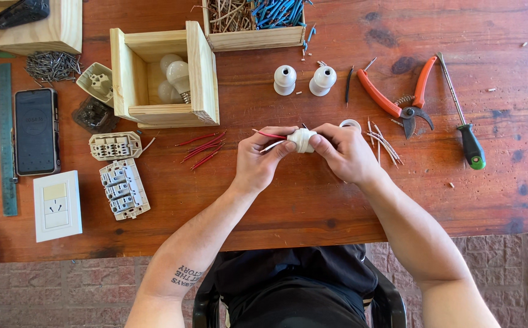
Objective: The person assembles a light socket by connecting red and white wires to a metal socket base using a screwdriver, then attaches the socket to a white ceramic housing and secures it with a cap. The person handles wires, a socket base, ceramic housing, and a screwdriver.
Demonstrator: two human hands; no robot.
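Wooden table (pixel 337 206) carrying the lot. Open wooden box (pixel 200 73) lying on side, white bulbs (pixel 176 76) sitting inside. Second box (pixel 255 37) at far edge holding blue wires (pixel 279 12) and straw-coloured strands. Two white lamp sockets (pixel 303 80) standing side by side. Red-handled pruning shears (pixel 397 97) lying just beside green-handled screwdriver (pixel 461 115). Red wire pieces (pixel 203 149) lying loose. Phone (pixel 36 130) resting beside ruler (pixel 6 140). Nail pile (pixel 51 65) sitting near. White wall outlet plate (pixel 57 205) lying left of switch modules (pixel 124 188).
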